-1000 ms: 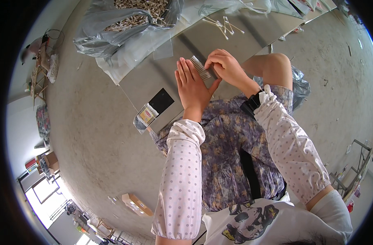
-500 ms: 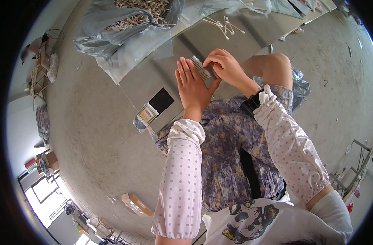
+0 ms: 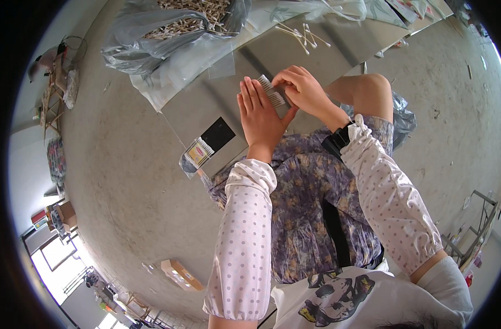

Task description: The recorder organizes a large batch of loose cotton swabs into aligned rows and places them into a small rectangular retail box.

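Note:
A row of cotton swabs (image 3: 273,95) lies side by side on the grey tabletop between my hands. Flat along the left side of the row, my left hand (image 3: 260,118) has its fingers straight and its thumb stretched toward the right hand. My right hand (image 3: 305,92) is curled, with its fingertips at the right side of the row; whatever they pinch is hidden. Left of my left hand sits a clear pack of cotton swabs with a yellow label (image 3: 198,153), beside a black rectangle (image 3: 217,135). A few loose swabs (image 3: 304,37) are scattered farther back.
A grey plastic bag (image 3: 152,46) heaped with cotton swabs stands at the back left on plastic sheeting (image 3: 160,90). My knee (image 3: 365,90) is beside the table's right edge. An open cardboard box (image 3: 182,275) lies on the floor at lower left.
Both hands stay at the row of swabs, with almost no visible movement. The whole view has shifted very slightly.

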